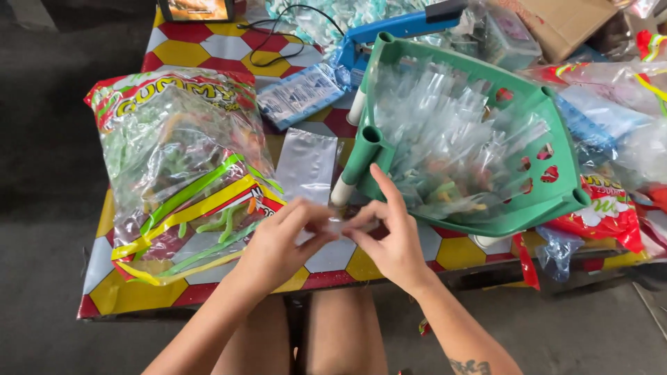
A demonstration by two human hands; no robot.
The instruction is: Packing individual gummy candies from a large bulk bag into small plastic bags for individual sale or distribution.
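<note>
Both hands at tabletop's front edge: my left hand [278,239] & right hand [389,236] pinch a small clear bag [342,226] between fingertips, opening its mouth, I reckon. Next needs candy from big gummy bag [180,160], left side.

You had a big clear candy bag [182,167] with red, yellow and green print by the table's left edge, a silver pouch [306,165] mid-table, red packs [606,212] right, a screen [196,9] at the far edge.

Bare sleeveless arms; tattooed right forearm [469,366]
</note>
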